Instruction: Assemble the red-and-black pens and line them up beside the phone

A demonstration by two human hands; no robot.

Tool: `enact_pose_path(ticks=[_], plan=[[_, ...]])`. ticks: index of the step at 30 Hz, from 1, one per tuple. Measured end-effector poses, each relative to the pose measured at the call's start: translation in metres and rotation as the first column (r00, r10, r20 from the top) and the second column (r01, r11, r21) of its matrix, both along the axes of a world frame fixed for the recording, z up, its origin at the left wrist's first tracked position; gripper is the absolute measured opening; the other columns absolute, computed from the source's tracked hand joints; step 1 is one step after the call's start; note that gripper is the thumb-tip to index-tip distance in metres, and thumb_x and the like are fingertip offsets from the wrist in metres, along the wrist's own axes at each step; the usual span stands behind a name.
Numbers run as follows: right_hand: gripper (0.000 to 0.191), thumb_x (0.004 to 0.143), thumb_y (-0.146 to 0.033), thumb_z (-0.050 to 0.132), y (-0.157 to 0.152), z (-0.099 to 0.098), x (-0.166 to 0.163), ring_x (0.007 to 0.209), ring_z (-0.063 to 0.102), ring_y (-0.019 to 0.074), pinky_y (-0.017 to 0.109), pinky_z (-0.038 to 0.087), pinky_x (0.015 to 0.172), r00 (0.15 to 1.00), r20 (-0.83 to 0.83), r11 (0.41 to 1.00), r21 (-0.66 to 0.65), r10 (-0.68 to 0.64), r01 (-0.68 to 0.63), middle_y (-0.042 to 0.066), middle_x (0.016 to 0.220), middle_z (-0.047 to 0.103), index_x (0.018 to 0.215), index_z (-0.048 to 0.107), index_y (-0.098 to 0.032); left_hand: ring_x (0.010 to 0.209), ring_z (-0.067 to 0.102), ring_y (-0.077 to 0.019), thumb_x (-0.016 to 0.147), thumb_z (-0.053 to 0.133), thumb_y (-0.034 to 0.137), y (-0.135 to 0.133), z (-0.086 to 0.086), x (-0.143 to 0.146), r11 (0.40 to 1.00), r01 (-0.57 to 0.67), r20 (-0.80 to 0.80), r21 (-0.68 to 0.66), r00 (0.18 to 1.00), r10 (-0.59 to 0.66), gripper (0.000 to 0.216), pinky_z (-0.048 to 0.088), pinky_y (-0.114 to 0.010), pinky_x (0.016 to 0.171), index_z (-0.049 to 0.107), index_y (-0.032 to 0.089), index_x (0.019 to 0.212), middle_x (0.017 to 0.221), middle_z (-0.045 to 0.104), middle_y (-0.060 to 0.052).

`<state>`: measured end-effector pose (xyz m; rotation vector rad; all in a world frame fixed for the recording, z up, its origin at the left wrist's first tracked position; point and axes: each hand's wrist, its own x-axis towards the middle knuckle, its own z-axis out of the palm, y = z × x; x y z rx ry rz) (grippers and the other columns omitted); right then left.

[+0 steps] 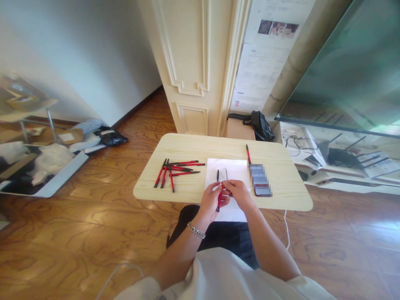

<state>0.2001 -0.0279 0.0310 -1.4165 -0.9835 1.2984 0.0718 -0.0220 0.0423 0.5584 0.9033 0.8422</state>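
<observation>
My left hand, with a chain bracelet at the wrist, is closed around a red pen barrel that has a black end pointing toward me. At the barrel's far end, the fingertips of my right hand are pinched together against the left fingers. Whatever small part they grip is hidden. Just beyond my hands, a black pen piece and a thin dark refill-like stick lie on a white sheet of paper. The sheet hangs over the table's near edge.
Several red and black pens lie in a loose pile on the small table, left of the paper. To the right are a single pen and a phone. A black bag rests beyond the table.
</observation>
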Motion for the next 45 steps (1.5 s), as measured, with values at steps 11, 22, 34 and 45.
enact_pose_path(ticks=[11, 22, 34, 45], plan=[[0.040, 0.076, -0.050, 0.061, -0.003, 0.008, -0.001, 0.043, 0.041, 0.0106, 0.025, 0.032, 0.044, 0.974, -0.212, 0.996, -0.002, 0.083, -0.085, -0.004, 0.046, 0.043, 0.085, 0.068, -0.013, 0.037, 0.054, -0.0115, 0.082, 0.057, 0.036, -0.002, 0.005, 0.003, 0.999, 0.033, -0.152, 0.018, 0.988, -0.030, 0.048, 0.033, -0.019, 0.034, 0.049, 0.015, 0.124, 0.060, 0.062, -0.001], [0.035, 0.074, -0.043, 0.064, -0.002, 0.003, 0.001, 0.048, 0.045, 0.0101, 0.024, 0.034, 0.048, 0.981, -0.180, 0.997, 0.004, 0.075, -0.076, -0.002, 0.049, 0.051, 0.087, 0.070, -0.011, 0.036, 0.050, -0.0091, 0.079, 0.060, 0.040, -0.003, 0.002, 0.002, 0.997, 0.064, -0.143, 0.049, 0.988, -0.056, 0.051, 0.025, -0.019, 0.034, 0.050, 0.015, 0.123, 0.065, 0.066, -0.003], [0.021, 0.080, -0.027, 0.053, 0.041, -0.001, 0.042, 0.079, 0.062, 0.0172, 0.026, 0.042, 0.071, 0.678, 0.724, 0.992, 0.083, -0.126, 0.096, 0.005, 0.083, 0.071, 0.086, 0.072, -0.019, 0.041, 0.053, -0.0088, 0.080, 0.059, 0.047, -0.005, -0.008, -0.003, 0.983, 0.094, -0.174, 0.155, 0.983, -0.066, 0.044, 0.033, -0.019, 0.037, 0.057, 0.016, 0.111, 0.077, 0.070, -0.008], [0.023, 0.084, -0.025, 0.050, 0.042, -0.006, 0.034, 0.086, 0.062, 0.0171, 0.025, 0.041, 0.078, 0.584, 0.800, 0.991, 0.104, -0.137, 0.089, 0.007, 0.094, 0.070, 0.095, 0.070, -0.019, 0.060, 0.067, -0.0173, 0.077, 0.065, 0.047, 0.000, -0.008, -0.005, 0.989, 0.026, -0.130, 0.143, 0.991, -0.007, 0.044, 0.048, -0.025, 0.050, 0.056, 0.017, 0.109, 0.084, 0.071, -0.010]])
